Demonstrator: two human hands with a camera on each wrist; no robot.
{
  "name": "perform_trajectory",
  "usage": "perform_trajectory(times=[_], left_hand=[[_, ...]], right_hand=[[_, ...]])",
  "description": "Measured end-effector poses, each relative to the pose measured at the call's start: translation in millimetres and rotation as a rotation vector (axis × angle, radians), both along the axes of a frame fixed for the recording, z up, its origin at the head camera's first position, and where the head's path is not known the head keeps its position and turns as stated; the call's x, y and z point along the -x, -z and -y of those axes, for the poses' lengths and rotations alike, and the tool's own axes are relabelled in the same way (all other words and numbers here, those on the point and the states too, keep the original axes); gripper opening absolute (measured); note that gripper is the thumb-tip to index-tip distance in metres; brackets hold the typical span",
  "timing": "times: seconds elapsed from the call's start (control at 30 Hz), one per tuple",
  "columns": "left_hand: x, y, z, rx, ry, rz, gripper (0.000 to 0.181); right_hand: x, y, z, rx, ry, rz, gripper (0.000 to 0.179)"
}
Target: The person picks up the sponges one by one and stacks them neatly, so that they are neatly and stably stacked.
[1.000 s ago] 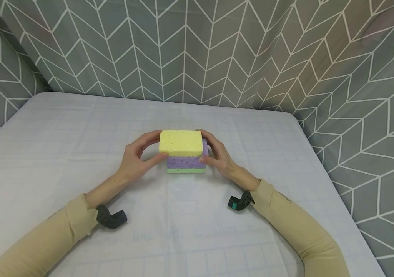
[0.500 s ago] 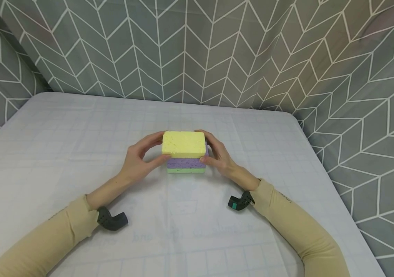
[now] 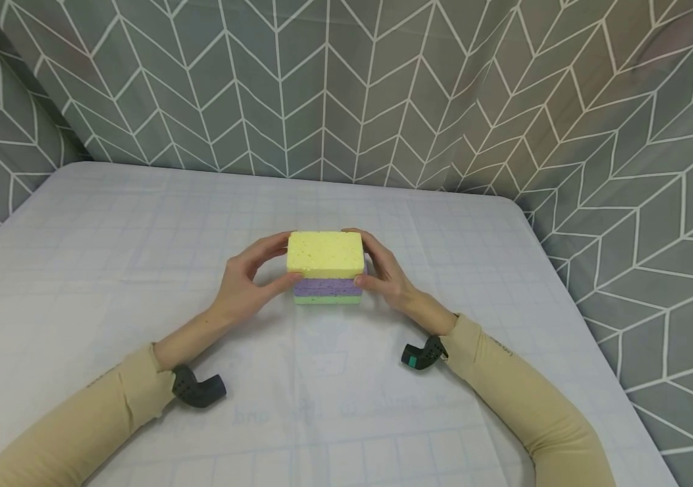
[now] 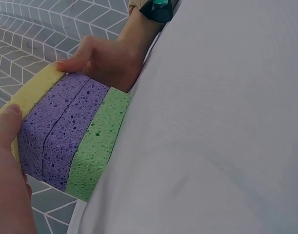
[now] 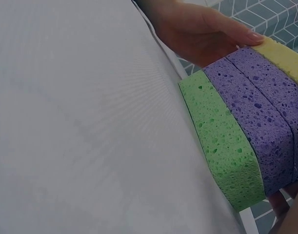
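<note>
Four-layered by colour, a stack of sponges stands on the table: a green sponge (image 5: 219, 141) at the bottom, two purple sponges (image 4: 66, 124) above it and a yellow sponge (image 3: 325, 253) on top. My left hand (image 3: 243, 281) grips the yellow sponge at its left end, thumb on the near side and fingers behind. At the right end my right hand (image 3: 387, 274) holds it too, its thumb at the seam between yellow and purple. The fingers of both hands are partly hidden behind the stack. The layers lie nearly flush.
A white cloth with faint printed lines covers the table (image 3: 322, 406). Grey patterned curtains (image 3: 346, 88) hang along its back and right edges. Black wrist cameras sit on the left cuff (image 3: 197, 389) and right cuff (image 3: 424, 353).
The yellow sponge has shifted right and slightly towards me, with my left hand moving along, and now lines up more closely over the purple sponges. My right hand has barely moved.
</note>
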State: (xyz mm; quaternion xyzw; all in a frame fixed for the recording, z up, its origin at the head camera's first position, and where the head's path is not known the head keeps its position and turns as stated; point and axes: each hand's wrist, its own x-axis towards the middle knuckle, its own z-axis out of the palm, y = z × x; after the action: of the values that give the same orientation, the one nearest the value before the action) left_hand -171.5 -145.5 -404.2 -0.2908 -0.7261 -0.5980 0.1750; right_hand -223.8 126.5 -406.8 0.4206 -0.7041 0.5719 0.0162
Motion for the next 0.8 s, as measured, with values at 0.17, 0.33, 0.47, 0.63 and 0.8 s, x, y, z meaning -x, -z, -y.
perform_trajectory(times=[0.17, 0.33, 0.47, 0.63, 0.8], left_hand=[[1.0, 1.0, 0.2, -0.007, 0.002, -0.004, 0.069], [0.5, -0.3, -0.7, -0.015, 0.008, 0.0, 0.07], [0.1, -0.1, -1.3, -0.02, 0.009, 0.002, 0.071], [-0.5, 0.2, -2.0, -0.01, 0.008, 0.012, 0.071], [-0.6, 1.2, -2.0, -0.007, 0.012, 0.015, 0.07]], right_hand=[[0.0, -0.5, 0.0, -0.003, 0.004, -0.002, 0.095], [0.5, 0.4, -0.4, 0.009, -0.008, -0.012, 0.091], [-0.3, -0.9, -0.4, 0.01, 0.005, -0.039, 0.092], [-0.5, -1.4, -0.6, 0.015, 0.028, -0.06, 0.096], [-0.2, 0.1, -0.8, 0.03, 0.052, -0.082, 0.098]])
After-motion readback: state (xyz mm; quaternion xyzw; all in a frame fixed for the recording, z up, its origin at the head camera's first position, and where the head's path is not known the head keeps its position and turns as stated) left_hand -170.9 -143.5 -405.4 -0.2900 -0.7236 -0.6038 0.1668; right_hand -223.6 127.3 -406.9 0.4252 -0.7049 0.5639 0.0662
